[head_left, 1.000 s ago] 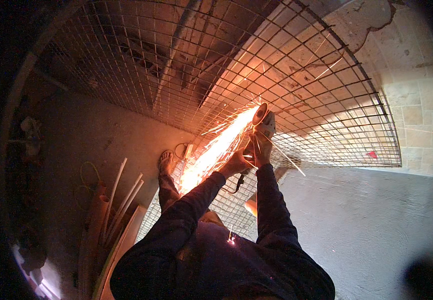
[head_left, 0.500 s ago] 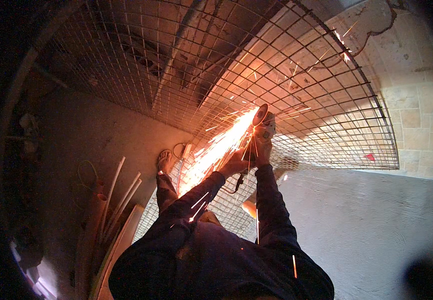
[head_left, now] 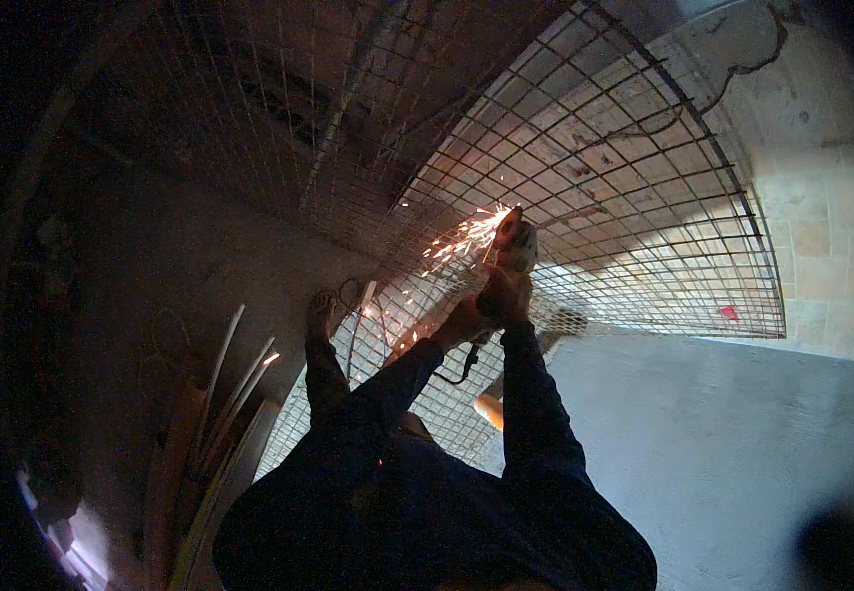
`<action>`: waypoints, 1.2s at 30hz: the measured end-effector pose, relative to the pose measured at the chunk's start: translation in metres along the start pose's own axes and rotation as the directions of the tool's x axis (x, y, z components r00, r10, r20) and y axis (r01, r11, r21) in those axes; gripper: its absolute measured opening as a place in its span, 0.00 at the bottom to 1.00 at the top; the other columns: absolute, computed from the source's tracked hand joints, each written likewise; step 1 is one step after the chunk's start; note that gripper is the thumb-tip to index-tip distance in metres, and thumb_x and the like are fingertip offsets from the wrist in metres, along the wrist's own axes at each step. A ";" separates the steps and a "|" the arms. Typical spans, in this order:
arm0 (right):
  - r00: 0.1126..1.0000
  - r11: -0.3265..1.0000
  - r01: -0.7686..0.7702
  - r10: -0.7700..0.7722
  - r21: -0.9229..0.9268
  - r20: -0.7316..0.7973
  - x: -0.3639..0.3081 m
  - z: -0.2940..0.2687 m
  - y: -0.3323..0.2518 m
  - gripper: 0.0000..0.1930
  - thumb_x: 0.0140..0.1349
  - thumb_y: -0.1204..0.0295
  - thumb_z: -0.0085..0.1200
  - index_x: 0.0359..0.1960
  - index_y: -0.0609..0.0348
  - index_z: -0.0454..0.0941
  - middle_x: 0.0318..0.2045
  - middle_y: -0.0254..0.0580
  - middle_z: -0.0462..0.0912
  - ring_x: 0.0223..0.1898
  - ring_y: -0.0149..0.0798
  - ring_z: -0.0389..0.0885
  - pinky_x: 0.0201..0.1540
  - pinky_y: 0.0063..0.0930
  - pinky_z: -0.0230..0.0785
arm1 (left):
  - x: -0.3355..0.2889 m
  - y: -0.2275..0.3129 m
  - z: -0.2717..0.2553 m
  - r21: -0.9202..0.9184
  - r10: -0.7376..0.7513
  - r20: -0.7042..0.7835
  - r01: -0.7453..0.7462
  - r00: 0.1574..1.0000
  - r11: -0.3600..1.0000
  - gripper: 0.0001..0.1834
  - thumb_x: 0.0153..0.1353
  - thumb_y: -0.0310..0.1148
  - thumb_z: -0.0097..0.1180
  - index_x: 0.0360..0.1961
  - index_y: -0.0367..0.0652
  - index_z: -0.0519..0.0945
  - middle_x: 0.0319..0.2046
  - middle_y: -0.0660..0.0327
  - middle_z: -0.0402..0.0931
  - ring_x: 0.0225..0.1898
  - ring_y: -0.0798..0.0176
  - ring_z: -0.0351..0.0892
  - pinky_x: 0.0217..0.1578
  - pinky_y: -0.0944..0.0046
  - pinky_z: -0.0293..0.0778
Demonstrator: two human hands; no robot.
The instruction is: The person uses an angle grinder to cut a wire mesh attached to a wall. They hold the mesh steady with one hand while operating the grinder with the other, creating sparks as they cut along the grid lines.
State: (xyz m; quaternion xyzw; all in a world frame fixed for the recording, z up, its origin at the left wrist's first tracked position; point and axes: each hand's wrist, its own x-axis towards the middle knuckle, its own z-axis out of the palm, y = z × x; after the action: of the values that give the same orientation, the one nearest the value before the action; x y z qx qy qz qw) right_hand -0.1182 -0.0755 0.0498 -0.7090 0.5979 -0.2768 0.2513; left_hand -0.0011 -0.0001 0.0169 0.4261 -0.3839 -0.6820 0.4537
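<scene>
Both my hands are closed around an angle grinder (head_left: 515, 244), whose disc is at the wires of a large curved sheet of metal mesh (head_left: 644, 187). My left hand (head_left: 461, 321) grips the tool's rear part, with a dark cord hanging below it. Further forward, my right hand (head_left: 515, 295) wraps the body just behind the head. A short burst of orange sparks (head_left: 476, 234) flies left from the disc. The exact spot where disc and wire meet is hidden by glare and by the tool.
My foot (head_left: 321, 313) stands left of the lower mesh. Several pale pipes (head_left: 218, 369) lean at lower left beside long boards. An orange cylindrical thing (head_left: 490, 412) lies under the mesh. Rough grey surface (head_left: 732, 443) spreads at right, stone-patterned tiling (head_left: 826, 266) beyond it.
The long bright stream of sparks has shrunk to a short burst, and the scene has darkened. The grinder and both hands have shifted only slightly.
</scene>
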 end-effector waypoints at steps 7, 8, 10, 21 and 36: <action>0.959 0.938 -0.274 0.283 0.213 -0.011 -0.013 0.010 0.010 0.22 0.56 0.57 0.68 0.40 0.65 0.79 0.29 0.39 0.83 0.30 0.34 0.80 0.36 0.35 0.73 | -0.011 -0.003 0.000 -0.083 0.088 0.022 -0.086 0.996 0.993 0.26 0.48 0.43 0.77 0.43 0.39 0.81 0.37 0.59 0.84 0.39 0.62 0.82 0.43 0.59 0.77; 0.925 0.910 -0.369 0.380 0.191 -0.023 -0.017 0.012 0.012 0.22 0.56 0.58 0.68 0.40 0.66 0.79 0.30 0.39 0.84 0.31 0.34 0.80 0.37 0.34 0.73 | -0.014 -0.003 0.002 -0.065 0.101 0.019 -0.099 0.995 0.993 0.26 0.48 0.43 0.77 0.42 0.39 0.81 0.37 0.59 0.84 0.39 0.62 0.83 0.43 0.58 0.78; 0.971 0.927 -0.172 0.217 0.332 -0.101 -0.021 0.013 0.012 0.22 0.56 0.59 0.69 0.40 0.67 0.78 0.31 0.40 0.84 0.31 0.34 0.80 0.36 0.33 0.73 | -0.020 -0.005 0.005 -0.026 0.130 0.015 -0.129 0.991 0.991 0.26 0.48 0.43 0.77 0.42 0.39 0.81 0.36 0.59 0.84 0.39 0.61 0.83 0.43 0.58 0.78; 0.961 0.884 -0.179 0.251 0.431 -0.115 -0.012 -0.027 -0.045 0.15 0.58 0.68 0.67 0.41 0.63 0.79 0.33 0.38 0.83 0.32 0.32 0.80 0.35 0.30 0.73 | -0.011 0.019 0.013 0.141 0.024 0.092 -0.037 0.995 0.989 0.20 0.52 0.42 0.73 0.35 0.40 0.80 0.30 0.59 0.83 0.32 0.61 0.82 0.37 0.59 0.77; 0.959 0.885 -0.185 0.257 0.428 -0.117 0.005 -0.027 -0.028 0.18 0.57 0.65 0.69 0.44 0.61 0.79 0.35 0.36 0.83 0.32 0.31 0.79 0.36 0.28 0.73 | 0.002 0.019 0.016 0.065 0.089 0.031 -0.091 0.996 0.994 0.23 0.50 0.44 0.75 0.36 0.41 0.78 0.25 0.64 0.80 0.27 0.68 0.79 0.29 0.63 0.75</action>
State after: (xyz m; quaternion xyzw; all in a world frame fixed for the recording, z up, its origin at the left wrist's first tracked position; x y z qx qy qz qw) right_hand -0.1163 -0.0766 0.0884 -0.5407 0.6221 -0.4257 0.3733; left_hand -0.0109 -0.0054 0.0394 0.4134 -0.4316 -0.6538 0.4641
